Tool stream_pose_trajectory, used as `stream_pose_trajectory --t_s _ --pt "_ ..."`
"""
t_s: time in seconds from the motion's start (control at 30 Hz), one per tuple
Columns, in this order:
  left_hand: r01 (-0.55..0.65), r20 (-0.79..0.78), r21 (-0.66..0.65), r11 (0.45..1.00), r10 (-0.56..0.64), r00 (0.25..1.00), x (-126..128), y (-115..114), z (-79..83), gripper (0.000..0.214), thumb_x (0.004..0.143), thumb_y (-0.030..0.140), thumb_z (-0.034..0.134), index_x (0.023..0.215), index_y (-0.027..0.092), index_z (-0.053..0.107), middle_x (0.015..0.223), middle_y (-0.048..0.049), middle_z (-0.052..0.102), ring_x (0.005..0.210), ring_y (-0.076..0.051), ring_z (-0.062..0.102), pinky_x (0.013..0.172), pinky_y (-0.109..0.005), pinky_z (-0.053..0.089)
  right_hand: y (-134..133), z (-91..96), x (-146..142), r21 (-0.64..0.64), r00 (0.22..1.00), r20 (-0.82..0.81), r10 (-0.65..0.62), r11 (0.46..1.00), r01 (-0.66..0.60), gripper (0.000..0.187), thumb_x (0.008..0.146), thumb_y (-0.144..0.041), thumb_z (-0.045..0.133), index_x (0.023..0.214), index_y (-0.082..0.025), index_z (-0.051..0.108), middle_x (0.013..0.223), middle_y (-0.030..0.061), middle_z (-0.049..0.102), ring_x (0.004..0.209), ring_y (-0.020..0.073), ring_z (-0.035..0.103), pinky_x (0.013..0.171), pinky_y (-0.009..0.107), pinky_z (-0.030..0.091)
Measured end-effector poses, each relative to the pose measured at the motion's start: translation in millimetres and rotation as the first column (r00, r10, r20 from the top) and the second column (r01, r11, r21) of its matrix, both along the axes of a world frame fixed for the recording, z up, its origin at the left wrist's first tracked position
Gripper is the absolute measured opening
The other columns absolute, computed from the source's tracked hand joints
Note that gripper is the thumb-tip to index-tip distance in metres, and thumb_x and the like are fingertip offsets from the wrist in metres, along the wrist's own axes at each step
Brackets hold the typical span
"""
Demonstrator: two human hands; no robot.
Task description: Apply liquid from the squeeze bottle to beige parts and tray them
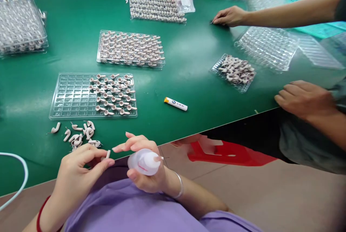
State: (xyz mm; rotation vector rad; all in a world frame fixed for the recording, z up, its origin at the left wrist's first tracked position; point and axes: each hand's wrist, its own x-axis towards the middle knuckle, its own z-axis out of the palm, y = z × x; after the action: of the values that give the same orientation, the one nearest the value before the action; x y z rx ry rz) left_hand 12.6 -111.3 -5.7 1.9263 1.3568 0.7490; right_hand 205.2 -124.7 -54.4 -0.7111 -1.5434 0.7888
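Observation:
Between the thumb and fingers of my left hand [79, 169] is a small white earbud shell [107, 154], over the table's near edge. My right hand [151, 181] is wrapped around a translucent squeeze bottle [143, 162] with a narrow tip, its index finger stretched toward the earbud shell. Just beyond my left hand lies a loose pile of earbud shells [88, 131], some with thin wires sticking out. Behind that pile sits a clear plastic tray [72, 95], its right part filled with rows of earbud shells and its left pockets bare.
A second filled tray [131, 49] stands farther back. To the right lie a white tube with a yellow cap [175, 103] and a small tray heaped with shells [236, 69]. Another person's hands [231, 16] rest at the right. Stacked trays [21, 26] stand at far left.

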Motion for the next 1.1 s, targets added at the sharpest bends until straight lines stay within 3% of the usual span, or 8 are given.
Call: stream_pose_trajectory --t_s 0.13,0.23,0.4,0.5,0.6,0.83,1.1 --pt "0.012 -0.015 0.023 1.000 -0.012 1.000 1.1 1.2 0.3 0.006 0.079 0.028 0.074 0.076 0.024 0.072 0.068 0.0045 0.068 0.058 -0.009 0.061 0.051 -0.017 0.048 2.0 -0.1 2.2 -0.006 1.000 0.005 -0.020 1.000 0.020 0.035 0.092 -0.036 0.058 0.121 -0.024 0.043 0.102 0.0064 0.066 0.094 0.0233 0.070 0.103 0.054 0.046" --pt "0.009 -0.072 0.123 0.992 0.000 0.997 0.7 16.3 4.7 0.005 0.080 0.028 0.073 0.077 0.024 0.072 0.071 0.0035 0.068 0.061 -0.011 0.062 0.055 -0.020 0.049 7.7 -2.5 6.4 -0.007 0.997 0.001 -0.076 0.997 0.076 0.033 0.092 -0.036 0.059 0.119 -0.025 0.044 0.102 0.0059 0.066 0.093 0.0233 0.071 0.102 0.055 0.046" --pt "-0.085 -0.252 0.417 0.905 0.205 0.946 -6.7 84.6 14.8 0.014 0.088 0.032 0.063 0.087 0.024 0.075 0.085 -0.0008 0.071 0.076 -0.016 0.065 0.071 -0.027 0.049 19.0 -12.6 12.5 -0.032 0.983 -0.006 -0.182 0.983 0.182 0.027 0.092 -0.033 0.058 0.114 -0.025 0.045 0.097 0.0046 0.068 0.093 0.0226 0.070 0.101 0.056 0.046" --pt "-0.058 -0.339 0.412 0.909 0.212 0.916 -10.4 126.5 13.4 0.026 0.094 0.031 0.052 0.098 0.020 0.076 0.094 -0.0030 0.072 0.088 -0.019 0.066 0.079 -0.029 0.049 20.6 -17.0 13.0 -0.057 0.981 0.002 -0.192 0.980 0.192 0.027 0.092 -0.033 0.058 0.114 -0.025 0.045 0.096 0.0048 0.069 0.094 0.0227 0.069 0.101 0.057 0.045" --pt "0.009 -0.389 0.361 0.932 0.142 0.910 -10.4 147.7 6.1 0.027 0.092 0.027 0.052 0.095 0.019 0.077 0.095 -0.0042 0.074 0.088 -0.021 0.068 0.080 -0.030 0.050 20.1 -17.7 12.7 -0.056 0.978 0.010 -0.207 0.977 0.207 0.027 0.092 -0.035 0.057 0.114 -0.026 0.044 0.095 0.0041 0.069 0.092 0.0225 0.070 0.101 0.057 0.046" --pt "0.053 -0.469 0.269 0.962 0.083 0.879 -10.2 149.0 -5.2 0.024 0.086 0.024 0.053 0.091 0.021 0.077 0.096 -0.0048 0.075 0.089 -0.022 0.068 0.081 -0.032 0.051 21.2 -16.5 12.6 -0.049 0.980 -0.010 -0.199 0.979 0.198 0.028 0.091 -0.033 0.059 0.113 -0.025 0.044 0.094 0.0036 0.070 0.091 0.0217 0.070 0.100 0.055 0.047" --pt "0.029 -0.426 0.290 0.957 0.102 0.899 -19.7 129.8 6.8 0.024 0.086 0.034 0.056 0.092 0.023 0.076 0.091 -0.0057 0.071 0.076 -0.021 0.065 0.072 -0.033 0.049 19.0 -15.0 13.9 -0.073 0.977 0.013 -0.213 0.974 0.214 0.025 0.091 -0.034 0.057 0.112 -0.026 0.044 0.094 0.0034 0.070 0.092 0.0220 0.069 0.099 0.056 0.048"
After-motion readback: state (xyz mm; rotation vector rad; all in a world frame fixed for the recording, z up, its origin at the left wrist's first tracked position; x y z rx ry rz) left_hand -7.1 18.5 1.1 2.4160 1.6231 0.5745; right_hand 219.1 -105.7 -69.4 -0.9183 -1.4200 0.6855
